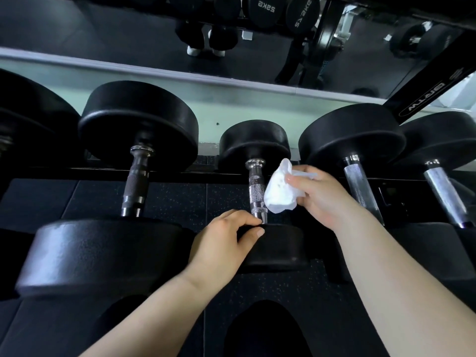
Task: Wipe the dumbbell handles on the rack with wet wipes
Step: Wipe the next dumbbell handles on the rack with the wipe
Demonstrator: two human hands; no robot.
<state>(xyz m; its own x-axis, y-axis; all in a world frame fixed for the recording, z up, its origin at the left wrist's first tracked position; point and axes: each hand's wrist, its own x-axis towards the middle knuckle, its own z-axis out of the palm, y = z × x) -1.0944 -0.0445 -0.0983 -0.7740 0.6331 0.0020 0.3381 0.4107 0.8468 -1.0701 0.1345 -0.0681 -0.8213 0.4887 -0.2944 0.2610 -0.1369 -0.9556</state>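
Rack (206, 174): dumbbell handle (257, 191) front-to-back (wipe (279, 195) beside)

Light: dim, cool cast overall; we log the pale wall band (231, 106) as brightest zone.
Glare: specular streaks on chrome handles (357, 181); wipe (279, 191) nr blown-out.
Shadows: floor (167, 199) v. dark, detail lost.
Blur: big weight head (103, 246) soft, smeared.
Distortion: wide-angle bow twd edges.

Round black rubber dumbbell end (265, 7), mirrored: "25KG". Neighbouring black dumbbell end (302, 14): "KG", digits unclear. Slanted black metal beam (425, 99): white lettering, unreadable.
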